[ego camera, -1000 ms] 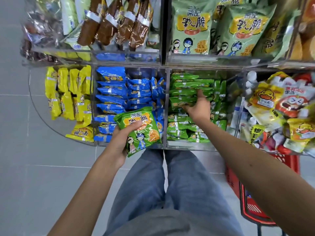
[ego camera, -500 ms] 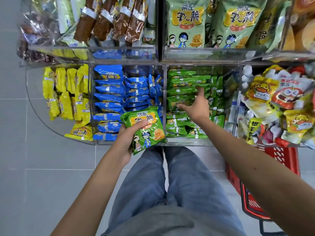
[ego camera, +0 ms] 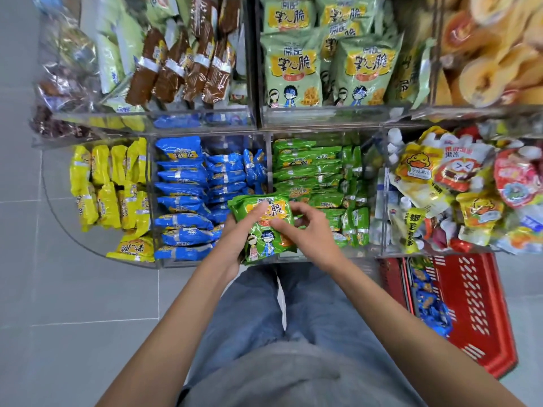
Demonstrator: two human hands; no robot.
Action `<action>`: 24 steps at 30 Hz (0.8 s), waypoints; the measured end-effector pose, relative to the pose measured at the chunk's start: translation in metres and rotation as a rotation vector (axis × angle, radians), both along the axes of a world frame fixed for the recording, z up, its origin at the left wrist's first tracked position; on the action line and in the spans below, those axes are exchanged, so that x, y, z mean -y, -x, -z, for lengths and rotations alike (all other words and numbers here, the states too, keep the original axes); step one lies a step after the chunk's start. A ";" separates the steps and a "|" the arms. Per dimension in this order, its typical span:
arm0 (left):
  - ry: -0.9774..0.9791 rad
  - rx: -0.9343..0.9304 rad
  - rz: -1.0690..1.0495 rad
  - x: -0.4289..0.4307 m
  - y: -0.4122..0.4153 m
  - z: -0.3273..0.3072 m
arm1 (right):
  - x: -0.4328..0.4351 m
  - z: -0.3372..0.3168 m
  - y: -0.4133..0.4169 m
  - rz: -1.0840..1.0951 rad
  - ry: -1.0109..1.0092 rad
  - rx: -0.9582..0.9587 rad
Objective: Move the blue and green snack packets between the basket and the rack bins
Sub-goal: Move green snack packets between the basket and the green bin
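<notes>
left hand (ego camera: 235, 243) fingers clamped on green packet (ego camera: 266, 240) | right hand (ego camera: 308, 233) fingers pinch it too | risk: shiny bag might slip, miss green bin (ego camera: 352, 249) beyond fingers

A green snack packet (ego camera: 264, 230), face-up, held just before the green-packet bin (ego camera: 352, 253).

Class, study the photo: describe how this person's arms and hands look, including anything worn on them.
The left arm and right arm are bare up to the picture's edge; no sleeve shows. The left hand and right hand are likewise bare: no glove, ring, watch or bracelet is visible. The person wears a grey top and blue jeans.
</notes>
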State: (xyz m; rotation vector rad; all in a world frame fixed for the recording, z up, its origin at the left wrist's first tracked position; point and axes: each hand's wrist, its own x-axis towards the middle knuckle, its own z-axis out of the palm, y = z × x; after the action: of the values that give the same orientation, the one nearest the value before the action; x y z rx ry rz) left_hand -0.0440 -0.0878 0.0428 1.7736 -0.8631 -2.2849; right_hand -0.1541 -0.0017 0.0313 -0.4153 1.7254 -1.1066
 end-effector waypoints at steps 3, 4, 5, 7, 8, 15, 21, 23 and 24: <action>-0.029 0.052 0.040 -0.001 0.000 -0.001 | -0.004 0.001 0.014 0.004 -0.015 0.228; -0.024 0.075 0.046 -0.002 -0.001 -0.001 | -0.005 0.001 0.019 0.020 -0.019 0.309; -0.007 0.099 0.042 -0.003 -0.001 -0.001 | -0.005 0.001 0.024 0.027 -0.036 0.372; 0.061 0.171 0.014 -0.005 -0.003 0.004 | -0.006 0.003 0.032 0.046 -0.079 0.460; 0.095 0.213 -0.006 -0.006 -0.004 0.007 | -0.007 0.003 0.036 0.073 -0.088 0.499; 0.113 0.281 -0.039 -0.005 -0.020 0.030 | -0.008 0.028 0.073 0.166 -0.128 0.083; 0.094 0.284 -0.045 -0.008 -0.028 0.036 | 0.002 0.076 0.061 -0.057 -0.171 -0.382; 0.096 0.293 -0.049 -0.008 -0.029 0.036 | 0.005 0.089 0.055 -0.022 -0.243 -0.458; 0.098 0.293 -0.055 -0.008 -0.029 0.037 | 0.005 0.093 0.053 -0.004 -0.293 -0.527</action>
State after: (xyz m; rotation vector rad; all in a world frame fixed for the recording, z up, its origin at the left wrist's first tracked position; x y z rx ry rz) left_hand -0.0145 -0.0796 0.0061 2.0915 -0.9383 -1.9422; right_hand -0.2069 -0.0068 -0.0617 -0.5578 2.3077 -0.7590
